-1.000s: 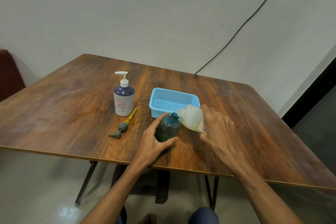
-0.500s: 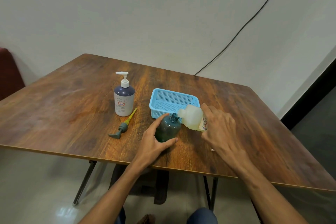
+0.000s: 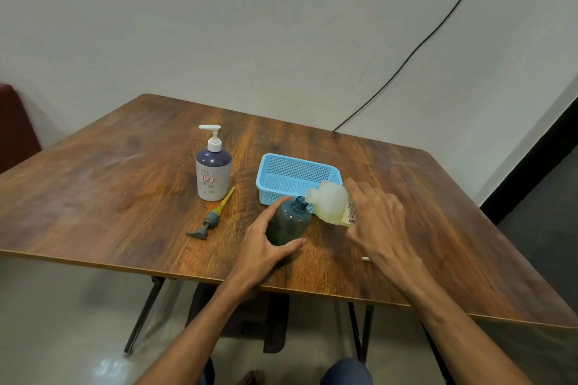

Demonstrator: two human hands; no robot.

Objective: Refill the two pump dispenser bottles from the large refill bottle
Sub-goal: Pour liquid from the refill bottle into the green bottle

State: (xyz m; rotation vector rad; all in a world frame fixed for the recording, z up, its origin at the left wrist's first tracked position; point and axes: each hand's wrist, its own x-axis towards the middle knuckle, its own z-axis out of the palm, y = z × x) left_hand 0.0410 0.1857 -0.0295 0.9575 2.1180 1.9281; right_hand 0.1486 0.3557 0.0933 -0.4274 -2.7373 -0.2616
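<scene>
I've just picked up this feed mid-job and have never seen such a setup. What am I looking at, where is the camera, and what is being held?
There is no machine here: those are a person's two bare hands. The single picture comes from a camera worn on the head, looking forward and down. On the wooden table stand a pump bottle and a blue basket; a loose pump lies beside the bottle. The left hand grips an open dark bottle standing on the table. The right hand holds the pale refill bottle tipped over, its mouth close to the dark bottle's neck.
</scene>
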